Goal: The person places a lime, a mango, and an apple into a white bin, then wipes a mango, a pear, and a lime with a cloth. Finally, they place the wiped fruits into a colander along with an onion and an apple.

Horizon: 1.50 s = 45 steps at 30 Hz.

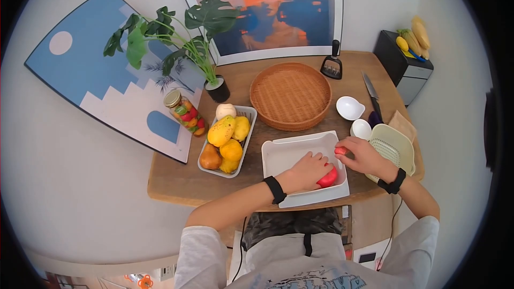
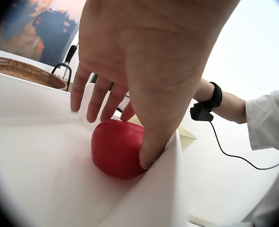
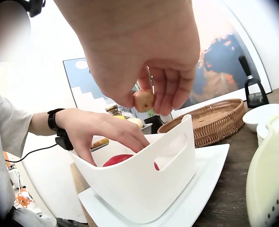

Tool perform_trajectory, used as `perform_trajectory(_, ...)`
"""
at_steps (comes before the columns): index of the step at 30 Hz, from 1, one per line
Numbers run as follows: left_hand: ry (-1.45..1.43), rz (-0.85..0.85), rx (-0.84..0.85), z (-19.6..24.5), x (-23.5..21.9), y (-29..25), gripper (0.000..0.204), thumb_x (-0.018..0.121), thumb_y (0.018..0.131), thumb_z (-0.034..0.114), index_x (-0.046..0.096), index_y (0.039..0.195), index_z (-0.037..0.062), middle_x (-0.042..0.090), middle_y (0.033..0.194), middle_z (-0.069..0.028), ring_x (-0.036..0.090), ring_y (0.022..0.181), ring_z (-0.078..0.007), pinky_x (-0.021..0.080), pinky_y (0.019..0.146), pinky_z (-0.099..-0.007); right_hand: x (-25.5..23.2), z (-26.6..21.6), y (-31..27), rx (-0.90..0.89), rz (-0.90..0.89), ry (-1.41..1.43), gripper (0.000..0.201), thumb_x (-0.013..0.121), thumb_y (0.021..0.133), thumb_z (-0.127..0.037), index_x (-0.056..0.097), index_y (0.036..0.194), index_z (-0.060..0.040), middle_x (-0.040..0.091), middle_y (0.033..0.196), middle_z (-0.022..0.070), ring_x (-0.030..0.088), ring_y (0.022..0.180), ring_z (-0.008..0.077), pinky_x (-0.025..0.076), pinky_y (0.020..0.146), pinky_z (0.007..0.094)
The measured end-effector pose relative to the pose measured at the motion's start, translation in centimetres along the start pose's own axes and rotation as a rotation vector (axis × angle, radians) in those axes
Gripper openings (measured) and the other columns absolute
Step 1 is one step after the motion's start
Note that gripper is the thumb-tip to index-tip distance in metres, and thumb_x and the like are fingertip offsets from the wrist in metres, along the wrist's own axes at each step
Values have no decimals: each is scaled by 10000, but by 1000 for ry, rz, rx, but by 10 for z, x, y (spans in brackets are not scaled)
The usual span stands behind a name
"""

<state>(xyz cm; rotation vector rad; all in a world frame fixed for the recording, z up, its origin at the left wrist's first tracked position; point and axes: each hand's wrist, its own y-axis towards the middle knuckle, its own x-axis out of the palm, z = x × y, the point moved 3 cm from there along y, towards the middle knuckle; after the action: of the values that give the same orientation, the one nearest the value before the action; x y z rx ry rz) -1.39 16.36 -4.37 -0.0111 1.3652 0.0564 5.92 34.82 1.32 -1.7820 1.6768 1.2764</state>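
In the head view, my left hand (image 1: pixel 308 173) reaches into the white bin (image 1: pixel 278 152). It holds a large, smooth red tomato (image 2: pixel 116 149) low in the bin's corner. The thumb lies along one side of it and the fingertips are at its far top. Above the bin's right rim, my right hand (image 1: pixel 365 156) pinches a small round red fruit (image 3: pixel 144 100) between thumb and fingers. Seen from the right wrist, this fruit's end is yellowish with a dark spot. Beneath the bin lies a white tray (image 3: pixel 210 163).
A pale green colander (image 1: pixel 407 152) and white bowls (image 1: pixel 350 108) stand at the right, near a knife (image 1: pixel 370 88). Behind the bin sits a round wicker tray (image 1: pixel 292 96). Leftward are a fruit-filled basket (image 1: pixel 248 152), a jar (image 1: pixel 184 111) and a potted plant (image 1: pixel 217 90).
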Motion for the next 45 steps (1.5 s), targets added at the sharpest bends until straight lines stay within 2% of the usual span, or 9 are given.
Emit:
perform_trajectory(4, -48, 2, -10, -2, 1, 2, 598, 847, 750, 279, 609, 1264, 89, 632, 1213, -119, 595, 1168, -304, 490, 930, -444, -2, -4, 0, 52, -38, 3, 264, 758, 923, -176, 685, 1117, -12, 691, 959, 169, 684, 875, 349, 561, 776, 416)
perform_trajectory(13, -207, 17, -53, -11, 10, 6, 655, 828, 757, 354, 610, 1306, 71, 639, 1188, -152, 596, 1157, -350, 490, 930, -496, -1, -2, 2, -5, 1, 20, 248, 746, 928, -183, 677, 1112, -32, 673, 902, 163, 667, 823, 347, 538, 724, 423)
perform_trajectory(22, -152, -68, -78, -10, 7, 11, 654, 808, 784, 354, 600, 1341, 82, 642, 1192, -134, 611, 1157, -332, 484, 943, -467, -3, -3, -3, 22, -2, 46, 234, 748, 929, -192, 690, 1096, -38, 691, 919, 168, 677, 831, 353, 542, 736, 420)
perform_trajectory(31, -109, -20, -105, -13, 0, 9, 649, 823, 748, 362, 624, 1286, 60, 651, 1135, -164, 643, 1073, -366, 517, 890, -480, 0, -3, -4, 6, -7, 21, 238, 734, 937, -220, 694, 1087, -40, 697, 942, 154, 681, 833, 340, 550, 740, 421)
perform_trajectory(34, -186, -42, -171, -26, -25, -7, 716, 871, 681, 351, 619, 1284, 57, 635, 1142, -197, 636, 1077, -384, 532, 903, -477, -8, -7, -3, 16, 4, 24, 223, 722, 946, -220, 691, 1076, -42, 695, 942, 140, 680, 821, 321, 550, 735, 414)
perform_trajectory(36, -220, 146, -146, -38, -54, -28, 712, 877, 669, 340, 621, 1266, 46, 630, 1109, -208, 646, 1028, -411, 544, 893, -480, -11, -4, -5, 20, 22, 28, 216, 713, 951, -220, 688, 1072, -42, 693, 939, 135, 679, 816, 312, 551, 733, 411)
perform_trajectory(39, -271, 306, -230, -43, -116, -51, 695, 900, 690, 241, 618, 1284, 15, 641, 1228, -202, 641, 1119, -404, 535, 978, -437, -11, 0, -5, 42, 32, 57, 214, 697, 956, -218, 683, 1071, -39, 697, 947, 131, 685, 826, 302, 554, 734, 406)
perform_trajectory(41, -290, 324, -322, -42, -138, -62, 701, 902, 690, 229, 618, 1295, 18, 637, 1222, -194, 636, 1127, -398, 534, 982, -429, -4, 4, -4, 49, 25, 76, 219, 695, 955, -223, 681, 1070, -37, 700, 952, 131, 689, 837, 301, 557, 738, 403)
perform_trajectory(45, -105, 179, -224, -41, -98, -78, 712, 893, 696, 278, 614, 1304, 37, 619, 1218, -187, 640, 1110, -391, 547, 942, -447, 21, 3, -2, 12, -2, 92, 262, 718, 948, -259, 652, 1102, -57, 714, 965, 126, 699, 908, 314, 561, 761, 428)
